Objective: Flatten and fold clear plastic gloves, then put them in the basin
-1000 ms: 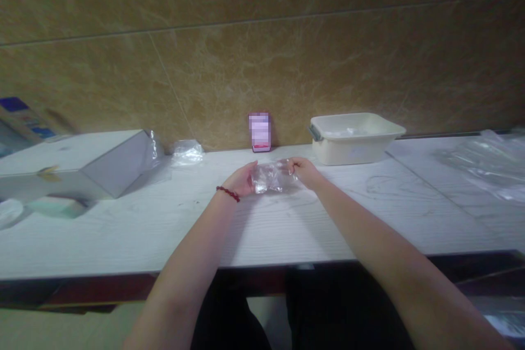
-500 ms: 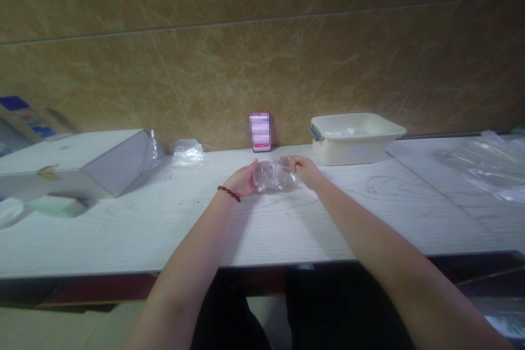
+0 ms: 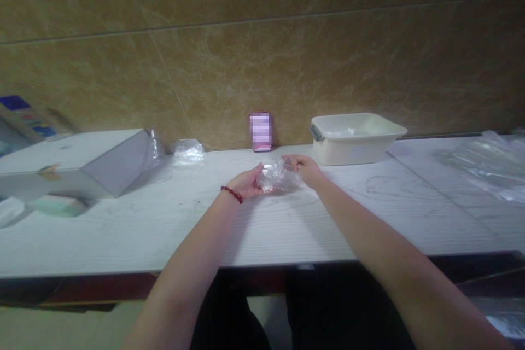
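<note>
Left hand (image 3: 247,184): gripped the left end of a crumpled clear plastic bag (image 3: 275,177).
Right hand (image 3: 305,170): pinched the bag's right end.
Bag: mid-table (image 3: 164,224), near the cream tub (image 3: 355,137).

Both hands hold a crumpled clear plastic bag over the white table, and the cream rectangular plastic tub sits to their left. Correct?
Not quite. The head view shows the cream rectangular plastic tub to their right. The left hand and right hand do hold the crumpled clear plastic bag over the white table.
</note>
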Available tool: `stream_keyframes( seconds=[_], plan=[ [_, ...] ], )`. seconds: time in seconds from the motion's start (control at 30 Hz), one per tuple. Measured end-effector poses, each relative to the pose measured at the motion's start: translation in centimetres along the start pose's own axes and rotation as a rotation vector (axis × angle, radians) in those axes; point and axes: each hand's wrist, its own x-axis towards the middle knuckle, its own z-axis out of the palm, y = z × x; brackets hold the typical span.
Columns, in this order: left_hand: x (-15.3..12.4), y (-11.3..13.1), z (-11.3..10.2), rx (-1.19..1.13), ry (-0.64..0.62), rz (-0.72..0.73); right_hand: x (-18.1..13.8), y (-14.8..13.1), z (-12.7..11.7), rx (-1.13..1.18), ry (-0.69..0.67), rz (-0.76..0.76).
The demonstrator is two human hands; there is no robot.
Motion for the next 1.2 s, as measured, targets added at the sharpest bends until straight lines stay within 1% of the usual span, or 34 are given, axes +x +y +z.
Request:
stream_keyframes(
  seconds=[0.07,0.17,0.27,0.4,0.47,0.53,0.7,0.87,1.03,1.2],
  plan=[
    [-0.1,0.0,0.2,0.023,0.016,0.03,0.0,-0.1,0.1,0.026,-0.006,-0.001],
    [-0.3,0.1,0.4,0.067,0.036,0.119,-0.1,-0.7,0.6,0.039,0.064,0.022],
    [-0.4,0.2,0.4,0.079,0.038,0.224,-0.3,-1.4,1.1,0.104,0.106,0.119],
    [-0.5,0.5,0.4,0.045,0.05,0.279,-0.5,-1.6,1.4,0.228,0.061,0.314],
    [-0.6,0.5,0.5,0.032,0.056,0.28,-0.6,-1.3,1.4,0.24,0.01,0.352],
    [-0.6,0.6,0.5,0.034,0.06,0.28,-0.7,-1.0,1.4,0.214,-0.017,0.345],
    [-0.6,0.5,0.6,0.083,0.077,0.304,-0.6,-0.5,1.3,0.077,0.024,0.273],
    [-0.6,0.7,0.1,0.132,0.077,0.302,-0.5,-0.7,1.0,-0.004,0.041,0.262],
    [-0.8,0.8,-0.6,0.15,0.031,0.269,-0.3,-0.2,0.5,-0.046,0.071,0.27],
    [-1.2,0.8,-0.7,0.184,-0.032,0.25,-0.3,0.0,0.5,-0.038,0.043,0.309]
  ],
)
